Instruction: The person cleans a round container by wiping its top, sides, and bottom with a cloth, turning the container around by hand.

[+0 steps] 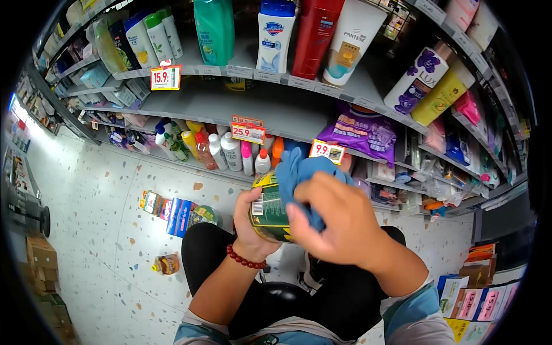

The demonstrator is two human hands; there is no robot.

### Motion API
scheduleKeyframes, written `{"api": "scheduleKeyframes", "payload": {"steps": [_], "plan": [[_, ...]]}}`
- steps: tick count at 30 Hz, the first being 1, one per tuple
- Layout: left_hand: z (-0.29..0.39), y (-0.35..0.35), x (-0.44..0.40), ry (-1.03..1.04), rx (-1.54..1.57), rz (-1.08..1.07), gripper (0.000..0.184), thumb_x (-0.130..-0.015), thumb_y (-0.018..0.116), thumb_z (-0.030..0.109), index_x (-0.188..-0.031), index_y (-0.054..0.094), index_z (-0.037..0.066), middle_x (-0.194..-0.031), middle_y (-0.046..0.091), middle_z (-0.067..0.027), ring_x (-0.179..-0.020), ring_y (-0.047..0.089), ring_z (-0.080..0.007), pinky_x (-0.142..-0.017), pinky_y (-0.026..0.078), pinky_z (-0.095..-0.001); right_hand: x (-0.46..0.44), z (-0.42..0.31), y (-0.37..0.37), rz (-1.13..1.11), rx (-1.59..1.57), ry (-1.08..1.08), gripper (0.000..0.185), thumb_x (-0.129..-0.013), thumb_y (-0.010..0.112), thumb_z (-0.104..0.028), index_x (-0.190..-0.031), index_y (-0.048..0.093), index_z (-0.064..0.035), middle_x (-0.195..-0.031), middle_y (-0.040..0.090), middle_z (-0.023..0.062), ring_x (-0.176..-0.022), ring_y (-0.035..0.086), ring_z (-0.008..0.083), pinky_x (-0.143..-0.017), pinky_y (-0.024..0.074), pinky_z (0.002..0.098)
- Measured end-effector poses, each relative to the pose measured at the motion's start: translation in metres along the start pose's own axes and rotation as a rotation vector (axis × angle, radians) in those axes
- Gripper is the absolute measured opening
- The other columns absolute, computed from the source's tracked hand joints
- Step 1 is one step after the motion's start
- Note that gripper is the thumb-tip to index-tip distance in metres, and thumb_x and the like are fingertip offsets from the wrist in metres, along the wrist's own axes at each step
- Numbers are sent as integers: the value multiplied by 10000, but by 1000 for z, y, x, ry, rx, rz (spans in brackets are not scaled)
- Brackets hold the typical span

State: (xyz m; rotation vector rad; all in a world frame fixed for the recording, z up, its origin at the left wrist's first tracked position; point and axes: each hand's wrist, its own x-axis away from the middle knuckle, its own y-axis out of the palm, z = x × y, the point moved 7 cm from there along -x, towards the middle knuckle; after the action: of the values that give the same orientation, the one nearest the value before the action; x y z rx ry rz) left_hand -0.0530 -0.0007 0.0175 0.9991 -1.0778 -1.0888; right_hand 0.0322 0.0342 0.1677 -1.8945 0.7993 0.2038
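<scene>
From where I'm standing, the left hand (253,224) is cupped part-closed round a green can (268,211), thumb up its left side and palm beneath, so the hold comes from the left and below. The right hand (336,215) has its fingers bent over a bunched blue cloth (299,172), thumb folded in against it, with little gap in that grip. The cloth lies on the can's upper right side, so the can sits between the two hands: right of the left palm, left of the right fingers. I'd judge its long axis tilted, one rim curving low towards the left wrist; the other end is under the cloth, and I can't make it out. The left hand is the nearer, right against the can, while the right meets it through the cloth.

A red bead bracelet (246,259) circles the left wrist, and both hands are above the gap between the black-clad knees. Just beyond them a price tag (327,152) hangs from the shelf edge, with a purple bag (362,133) behind it to the right and a row of bottles (230,150) to the left on the lower shelf. On the speckled floor (115,230), left of the knees, a blue box (179,217) lies beside a round tub (204,215), and a small brown bottle (168,264) lies nearer the person
</scene>
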Motion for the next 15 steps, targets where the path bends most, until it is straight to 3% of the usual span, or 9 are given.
{"api": "scheduleKeyframes", "payload": {"steps": [1,4,5,6,8,10,15], "plan": [[3,-7,-4,9,-29,-54,610,-956,426,462,-1396,519,48,-1335,622,-174,-1194,631,-299,-1047,490,-451,0,0,3,5,-27,-89,133,-815,708,-89,-895,617,-35,-776,582,103,-593,589,319,-522,462,372],[7,-16,-10,-30,-77,-142,614,-954,431,456,-1405,511,46,-1375,594,-178,-1237,604,-293,-1078,464,-451,-9,23,-1,87,-87,-79,137,-827,705,-99,-916,615,-47,-820,614,109,-641,628,313,-610,497,402],[6,-16,-9,-35,-30,-133,627,-946,439,443,-1422,497,40,-1393,581,-175,-1256,590,-292,-1091,454,-448,-15,38,-5,119,-119,-21,121,-840,694,-93,-908,607,-44,-818,625,119,-650,633,323,-611,493,406],[4,-12,-10,-38,-31,-127,627,-946,439,443,-1422,497,40,-1393,581,-175,-1256,590,-292,-1091,454,-448,-18,55,-5,70,-158,193,108,-854,678,-86,-898,594,-36,-821,626,124,-658,631,330,-622,494,409],[7,-5,-10,23,-131,-87,699,-927,455,397,-1527,367,49,-1440,539,-156,-1291,570,-295,-1111,447,-455,-20,56,0,67,-132,159,105,-863,669,-89,-889,580,-37,-801,608,120,-640,619,334,-596,490,406],[11,-14,-9,52,-133,-59,687,-923,453,409,-1505,396,48,-1413,563,-159,-1275,580,-302,-1103,450,-456,-17,30,8,82,-117,-48,99,-841,678,-88,-877,596,-47,-770,577,102,-603,600,317,-570,486,390],[19,-24,-7,53,-39,15,617,-929,455,428,-1406,502,39,-1334,623,-171,-1206,620,-314,-1057,480,-457,-14,17,12,7,-112,-152,120,-787,716,-61,-864,624,-58,-742,548,80,-593,588,276,-556,479,383]]}}
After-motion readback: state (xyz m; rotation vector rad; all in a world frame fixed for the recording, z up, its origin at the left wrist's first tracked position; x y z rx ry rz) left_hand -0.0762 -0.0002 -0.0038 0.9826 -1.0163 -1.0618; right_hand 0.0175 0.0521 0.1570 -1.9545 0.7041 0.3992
